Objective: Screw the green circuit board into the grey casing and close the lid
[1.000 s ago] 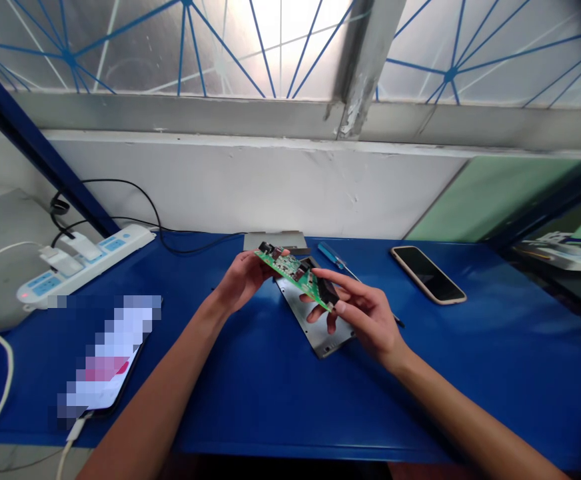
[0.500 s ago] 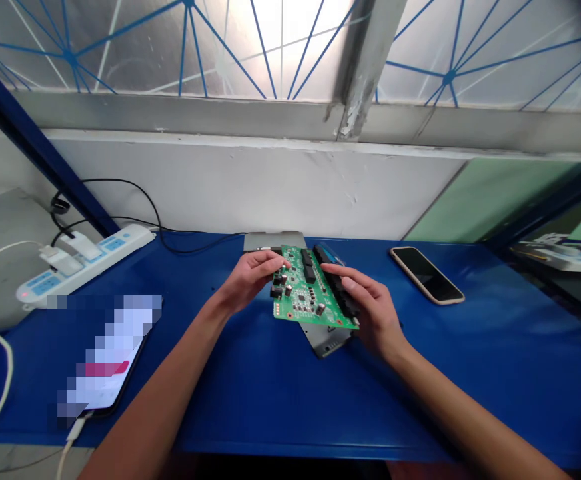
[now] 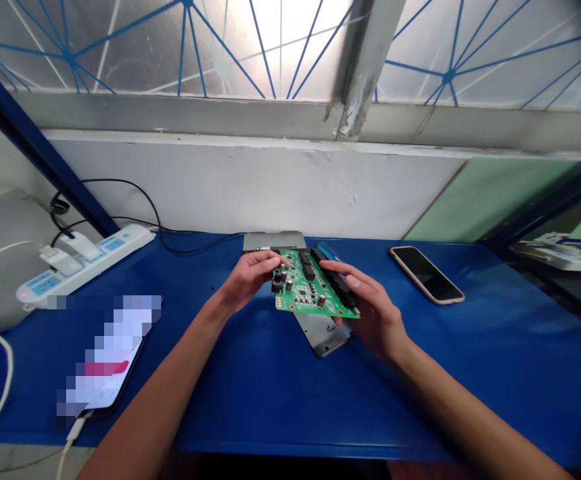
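A green circuit board (image 3: 300, 295) is held up between my two hands above the desk. My left hand (image 3: 250, 277) grips its left edge, thumb on top near black connectors. My right hand (image 3: 373, 300) holds the right edge, with fingers along a long black connector strip (image 3: 338, 283) and a fingertip showing beneath the board. Below the board lies a grey metal plate (image 3: 320, 337), partly covered by it. Another grey metal piece (image 3: 274, 241) shows behind the board. Something blue and slim (image 3: 326, 251) lies just past the board's far right corner; its kind is unclear.
On the blue desk (image 3: 280, 400), a phone in a beige case (image 3: 426, 275) lies to the right. A larger phone, its screen blurred, (image 3: 115, 360) charges at the left. Behind it sits a white power strip (image 3: 88, 263) with plugs and cables. A wall closes off the back.
The board's near edge has tilted up slightly, so its surface looks flatter to me. My right hand has shifted a little, and its fingertip now shows under the board. My left hand stays nearly still.
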`<state>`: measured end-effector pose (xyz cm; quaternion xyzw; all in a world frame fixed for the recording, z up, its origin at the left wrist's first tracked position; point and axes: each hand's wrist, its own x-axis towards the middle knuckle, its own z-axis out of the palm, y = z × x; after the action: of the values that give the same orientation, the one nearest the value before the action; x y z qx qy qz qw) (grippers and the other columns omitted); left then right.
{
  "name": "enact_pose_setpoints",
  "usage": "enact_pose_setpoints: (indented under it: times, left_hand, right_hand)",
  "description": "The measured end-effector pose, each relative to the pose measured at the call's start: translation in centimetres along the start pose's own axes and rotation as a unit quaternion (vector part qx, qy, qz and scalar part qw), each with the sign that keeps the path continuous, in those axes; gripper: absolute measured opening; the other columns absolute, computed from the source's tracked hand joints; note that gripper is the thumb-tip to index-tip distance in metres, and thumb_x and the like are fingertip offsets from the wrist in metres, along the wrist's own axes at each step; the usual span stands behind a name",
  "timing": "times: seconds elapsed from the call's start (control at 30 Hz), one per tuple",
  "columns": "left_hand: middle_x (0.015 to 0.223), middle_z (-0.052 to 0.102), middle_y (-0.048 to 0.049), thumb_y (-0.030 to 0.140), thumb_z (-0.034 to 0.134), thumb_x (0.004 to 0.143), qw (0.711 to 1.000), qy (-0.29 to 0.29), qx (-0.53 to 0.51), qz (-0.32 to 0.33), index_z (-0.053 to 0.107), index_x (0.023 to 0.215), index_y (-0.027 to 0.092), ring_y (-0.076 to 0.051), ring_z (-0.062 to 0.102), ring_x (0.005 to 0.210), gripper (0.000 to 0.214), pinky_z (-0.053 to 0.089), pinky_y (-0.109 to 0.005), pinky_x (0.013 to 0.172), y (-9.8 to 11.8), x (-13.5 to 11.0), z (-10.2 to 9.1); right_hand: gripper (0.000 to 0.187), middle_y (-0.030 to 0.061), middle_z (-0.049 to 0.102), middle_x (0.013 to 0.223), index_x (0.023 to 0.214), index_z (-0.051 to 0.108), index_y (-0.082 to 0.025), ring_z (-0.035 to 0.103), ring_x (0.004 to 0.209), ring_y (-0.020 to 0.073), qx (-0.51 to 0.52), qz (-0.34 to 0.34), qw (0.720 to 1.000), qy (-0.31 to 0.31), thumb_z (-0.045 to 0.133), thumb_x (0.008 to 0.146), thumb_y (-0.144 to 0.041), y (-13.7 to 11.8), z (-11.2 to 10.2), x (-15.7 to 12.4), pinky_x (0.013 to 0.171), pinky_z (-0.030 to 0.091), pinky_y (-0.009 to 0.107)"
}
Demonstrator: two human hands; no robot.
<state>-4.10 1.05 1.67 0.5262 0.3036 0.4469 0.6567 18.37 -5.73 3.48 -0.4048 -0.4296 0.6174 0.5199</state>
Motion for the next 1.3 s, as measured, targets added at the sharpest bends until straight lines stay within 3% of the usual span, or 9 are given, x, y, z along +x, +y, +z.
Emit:
enact_pose_setpoints:
  times: [0.3,0.5,0.73,0.8,0.9,0.97,1.03,1.17,1.3]
  left_hand:
    - [0.086,0.068,-0.005,0.038,0.075,0.085,0.999,-0.018,-0.032,0.022,0.073,0.091,0.017,-0.014,0.062,0.075,0.022,0.048,-0.026,0.071,-0.6,0.1,-0.5]
    - [0.085,0.071,-0.006,0.033,0.076,0.086,0.998,-0.032,-0.021,0.056,0.074,0.087,0.016,-0.016,0.067,0.078,0.018,0.051,-0.03,0.079,-0.8,0.1,-0.4]
    - [0.078,0.072,-0.0052,0.032,0.08,0.082,0.997,-0.037,0.019,0.066,0.068,0.084,0.017,-0.016,0.067,0.072,0.02,0.052,-0.03,0.073,-0.2,-0.2,0.2]
    - [0.069,0.069,-0.0024,0.035,0.076,0.084,0.996,0.007,0.012,0.093,0.06,0.081,0.018,-0.014,0.064,0.062,0.023,0.049,-0.027,0.062,0.1,-0.1,0.2]
    - [0.058,0.059,0.0023,0.042,0.069,0.087,0.983,0.133,0.004,0.125,0.049,0.074,0.02,-0.01,0.051,0.047,0.032,0.035,-0.022,0.045,0.4,0.1,-0.2]
    - [0.054,0.052,0.0046,0.047,0.069,0.087,0.974,0.207,0.02,0.091,0.048,0.075,0.02,-0.008,0.045,0.042,0.036,0.029,-0.021,0.039,0.4,0.5,-0.6]
    - [0.057,0.053,0.0039,0.057,0.067,0.086,0.972,0.231,0.031,0.029,0.052,0.082,0.02,-0.009,0.047,0.043,0.04,0.029,-0.021,0.038,0.2,0.8,-0.8]
    - [0.085,0.07,-0.0104,0.077,0.054,0.085,0.986,0.158,0.018,-0.042,0.064,0.101,0.015,-0.016,0.063,0.059,0.064,0.04,-0.024,0.042,-0.4,0.9,-0.5]
    - [0.116,0.071,-0.0178,0.082,0.044,0.085,0.995,0.092,0.027,-0.015,0.068,0.112,0.014,-0.02,0.066,0.072,0.077,0.047,-0.027,0.048,-0.6,0.6,-0.1]
  right_hand:
    - [0.046,0.0074,0.075,0.088,0.121,0.075,-0.019,0.059,0.053,0.0154,0.044,0.044,0.998,0.002,0.067,0.083,-0.044,-0.1,-0.4,0.3,0.05,0.043,0.029]
    - [0.053,0.0075,0.073,0.078,0.129,0.072,-0.017,0.058,0.053,0.0157,0.081,0.098,0.992,-0.005,0.065,0.082,-0.04,-0.4,-0.6,0.8,0.048,0.044,0.026]
    - [0.057,0.0093,0.077,0.11,0.13,0.071,-0.018,0.062,0.062,0.0161,0.086,0.113,0.99,-0.004,0.061,0.074,-0.021,-0.1,-0.9,1.4,0.051,0.047,0.026]
    - [0.058,0.0093,0.078,0.112,0.129,0.072,-0.018,0.069,0.077,0.021,0.101,0.113,0.988,-0.007,0.058,0.073,-0.02,-0.1,-0.9,1.4,0.065,0.054,0.03]
    - [0.057,0.0093,0.077,0.116,0.126,0.073,-0.018,0.072,0.089,0.0242,0.115,0.112,0.987,-0.02,0.056,0.071,-0.02,-0.1,-0.8,1.2,0.08,0.056,0.035]
    - [0.056,0.0092,0.077,0.118,0.123,0.075,-0.019,0.07,0.08,0.0228,0.106,0.109,0.988,-0.031,0.055,0.071,-0.021,-0.1,-0.8,1.1,0.077,0.056,0.037]
    - [0.054,0.0097,0.076,0.119,0.12,0.076,-0.019,0.069,0.074,0.0219,0.101,0.111,0.988,-0.046,0.054,0.07,-0.022,-0.2,-0.9,1.1,0.071,0.056,0.037]
    - [0.054,0.0108,0.075,0.121,0.12,0.075,-0.018,0.071,0.085,0.0251,0.103,0.132,0.983,-0.08,0.054,0.071,-0.024,-0.1,-1.2,1.1,0.066,0.055,0.036]
    - [0.056,0.0108,0.075,0.123,0.118,0.076,-0.018,0.072,0.089,0.0249,0.112,0.147,0.978,-0.093,0.054,0.067,-0.026,-0.1,-1.3,1.1,0.068,0.056,0.035]
